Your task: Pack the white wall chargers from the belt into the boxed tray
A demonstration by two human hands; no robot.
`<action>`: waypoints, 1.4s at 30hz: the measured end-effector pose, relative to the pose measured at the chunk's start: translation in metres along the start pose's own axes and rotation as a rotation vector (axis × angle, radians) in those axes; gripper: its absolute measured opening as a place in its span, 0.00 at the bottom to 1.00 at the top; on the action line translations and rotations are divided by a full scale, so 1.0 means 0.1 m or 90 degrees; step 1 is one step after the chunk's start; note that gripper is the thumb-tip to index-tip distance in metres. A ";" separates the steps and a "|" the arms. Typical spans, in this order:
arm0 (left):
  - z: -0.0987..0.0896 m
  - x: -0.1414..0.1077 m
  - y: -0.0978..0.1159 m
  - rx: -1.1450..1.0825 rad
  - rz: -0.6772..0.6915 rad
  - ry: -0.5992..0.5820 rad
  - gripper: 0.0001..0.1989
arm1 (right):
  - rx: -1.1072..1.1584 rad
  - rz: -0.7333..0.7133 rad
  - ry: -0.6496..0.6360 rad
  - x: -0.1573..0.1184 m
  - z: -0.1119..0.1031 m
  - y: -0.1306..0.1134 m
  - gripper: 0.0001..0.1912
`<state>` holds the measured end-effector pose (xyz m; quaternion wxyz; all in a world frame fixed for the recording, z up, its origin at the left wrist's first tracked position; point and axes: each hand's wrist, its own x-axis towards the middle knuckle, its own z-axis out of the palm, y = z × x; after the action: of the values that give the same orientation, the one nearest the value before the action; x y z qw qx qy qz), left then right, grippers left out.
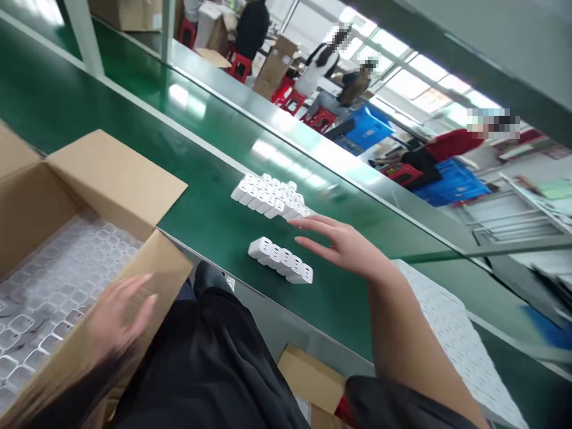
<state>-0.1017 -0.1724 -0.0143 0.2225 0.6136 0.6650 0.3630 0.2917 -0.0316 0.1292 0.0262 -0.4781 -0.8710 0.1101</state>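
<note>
In the head view, white blocks (257, 199) stand close together on a green desk (210, 238). Nearer the person, a short row of 5 white blocks (280, 260) sits apart from that big bunch. The blocks lean on their neighbours, maybe so that they stay neat and none slides off alone. The gap between the 2 groups perhaps keeps them from getting mixed up.

The right hand (342, 244) is over the desk, palm down, with its fingers and thumb loose and apart. It holds nothing that I can see. Its fingertips are right by the end of the big bunch, but I cannot tell if they touch it.

The left hand (114, 316) is blurry. Its fingers are spread and look empty, in front of a flap of the cardboard box (114, 176). I cannot tell if it touches the flap. The box stands wide open beside the desk, likely to be easy to reach into. Clear plastic pieces (100, 250) fill it in rows.
</note>
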 end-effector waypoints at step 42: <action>0.05 0.06 0.36 -0.748 -0.269 0.168 0.41 | -0.106 -0.743 0.079 1.19 0.65 -2.23 0.33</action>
<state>-0.0755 -0.1663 0.0110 0.5050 0.1949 0.4835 0.6879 0.0335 -0.0584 0.1067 0.0959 0.0740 -0.9924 -0.0192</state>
